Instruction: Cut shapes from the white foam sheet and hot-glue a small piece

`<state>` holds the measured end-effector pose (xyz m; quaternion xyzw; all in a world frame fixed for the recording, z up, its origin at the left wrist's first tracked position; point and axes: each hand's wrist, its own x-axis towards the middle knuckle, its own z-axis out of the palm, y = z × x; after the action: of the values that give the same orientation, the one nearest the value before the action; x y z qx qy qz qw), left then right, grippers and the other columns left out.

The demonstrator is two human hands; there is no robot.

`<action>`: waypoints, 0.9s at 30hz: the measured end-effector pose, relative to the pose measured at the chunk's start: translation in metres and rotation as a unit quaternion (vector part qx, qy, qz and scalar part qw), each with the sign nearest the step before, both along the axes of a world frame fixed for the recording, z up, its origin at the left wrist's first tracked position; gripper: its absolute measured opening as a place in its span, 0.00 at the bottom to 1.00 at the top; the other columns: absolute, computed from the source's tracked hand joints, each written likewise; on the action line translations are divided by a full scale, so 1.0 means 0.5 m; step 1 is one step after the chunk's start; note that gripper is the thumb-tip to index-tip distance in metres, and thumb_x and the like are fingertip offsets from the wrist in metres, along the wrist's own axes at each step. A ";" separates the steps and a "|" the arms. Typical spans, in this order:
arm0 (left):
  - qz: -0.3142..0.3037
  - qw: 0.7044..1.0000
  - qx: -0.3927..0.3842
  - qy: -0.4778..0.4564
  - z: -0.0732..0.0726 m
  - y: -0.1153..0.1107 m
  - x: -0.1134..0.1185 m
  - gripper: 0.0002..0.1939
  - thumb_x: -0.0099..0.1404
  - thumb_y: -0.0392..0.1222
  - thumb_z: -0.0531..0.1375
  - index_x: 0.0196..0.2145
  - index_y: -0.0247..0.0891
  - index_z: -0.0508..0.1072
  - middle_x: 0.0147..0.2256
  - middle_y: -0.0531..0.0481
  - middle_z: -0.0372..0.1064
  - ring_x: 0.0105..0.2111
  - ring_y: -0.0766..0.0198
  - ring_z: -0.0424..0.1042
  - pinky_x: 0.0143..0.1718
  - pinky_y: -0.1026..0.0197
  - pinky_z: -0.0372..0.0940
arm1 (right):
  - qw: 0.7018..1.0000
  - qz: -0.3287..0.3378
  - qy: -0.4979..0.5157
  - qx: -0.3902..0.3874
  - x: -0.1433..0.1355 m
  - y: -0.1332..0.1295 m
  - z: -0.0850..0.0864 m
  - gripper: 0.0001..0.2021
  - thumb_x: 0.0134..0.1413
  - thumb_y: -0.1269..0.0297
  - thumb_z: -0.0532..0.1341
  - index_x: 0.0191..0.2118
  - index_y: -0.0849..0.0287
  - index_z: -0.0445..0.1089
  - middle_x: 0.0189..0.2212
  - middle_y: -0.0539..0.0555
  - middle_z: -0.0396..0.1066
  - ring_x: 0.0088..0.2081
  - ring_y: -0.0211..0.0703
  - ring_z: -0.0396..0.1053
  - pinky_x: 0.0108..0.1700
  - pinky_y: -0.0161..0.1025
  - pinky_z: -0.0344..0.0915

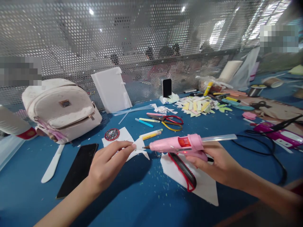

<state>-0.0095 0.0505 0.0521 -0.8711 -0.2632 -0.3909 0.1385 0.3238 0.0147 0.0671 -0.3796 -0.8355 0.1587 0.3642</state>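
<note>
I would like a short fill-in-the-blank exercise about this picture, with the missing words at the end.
The right hand holds a ____ glue gun.
The red-and-black cutter lies on a ____ sheet.
In the picture, the black phone lies to the ____ of the left hand.
The scissors have one yellow handle and one ____ handle.

Missing words: pink; white; left; red.

The right hand [220, 164] hides most of the grip of the pink hot glue gun [168, 145]; whether its nozzle touches the white paper piece [140, 143] is too fine to tell; the gun covers the upper end of the utility knife [183, 171]; the left edge cuts off the stacked paper cups [11, 121]; people [165, 52] behind the perforated metal screen [142, 25] are blurred.
</note>
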 end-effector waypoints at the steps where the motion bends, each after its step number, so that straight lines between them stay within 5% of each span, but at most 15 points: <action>1: 0.001 1.000 0.005 0.004 0.001 -0.001 0.000 0.16 0.68 0.24 0.61 0.50 0.36 0.75 0.43 0.46 0.77 0.40 0.65 0.77 0.43 0.66 0.70 | 1.000 0.003 -0.002 -0.010 0.001 0.000 -0.003 0.09 0.65 0.68 0.60 0.44 0.56 0.77 0.37 0.52 0.81 0.36 0.44 0.79 0.37 0.34 0.73; 5: 0.005 0.999 0.027 0.025 0.010 -0.009 0.001 0.13 0.70 0.26 0.60 0.50 0.34 0.74 0.42 0.44 0.76 0.39 0.64 0.77 0.40 0.66 0.70 | 1.000 0.000 -0.017 -0.018 0.000 -0.001 -0.007 0.08 0.66 0.66 0.59 0.46 0.57 0.75 0.38 0.54 0.80 0.37 0.45 0.78 0.37 0.35 0.72; 9: -0.004 0.995 0.069 0.074 0.029 -0.019 0.006 0.11 0.71 0.27 0.58 0.50 0.31 0.73 0.41 0.41 0.77 0.40 0.60 0.77 0.41 0.63 0.71 | 0.996 -0.009 -0.057 0.074 -0.011 -0.006 0.001 0.09 0.67 0.63 0.58 0.34 0.57 0.68 0.26 0.51 0.73 0.25 0.40 0.68 0.28 0.36 0.62; 14: -0.026 0.981 0.142 0.127 0.034 -0.021 0.010 0.12 0.74 0.28 0.52 0.49 0.26 0.73 0.40 0.37 0.79 0.39 0.55 0.79 0.39 0.57 0.73 | 0.985 -0.003 -0.119 0.126 -0.017 -0.010 0.003 0.07 0.67 0.65 0.55 0.34 0.55 0.62 0.24 0.49 0.68 0.23 0.39 0.62 0.27 0.38 0.55; 27: -0.012 0.970 0.194 0.148 0.028 -0.007 0.011 0.08 0.68 0.25 0.61 0.45 0.27 0.75 0.36 0.38 0.79 0.33 0.57 0.79 0.34 0.58 0.73 | 0.984 -0.044 -0.096 0.145 -0.003 -0.016 0.006 0.07 0.65 0.66 0.58 0.33 0.57 0.67 0.26 0.52 0.73 0.24 0.41 0.67 0.28 0.37 0.60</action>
<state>-0.0040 0.0471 0.0659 -0.8788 -0.1486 -0.3033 0.3372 0.3224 0.0067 0.0701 -0.3726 -0.8634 -0.0176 0.3398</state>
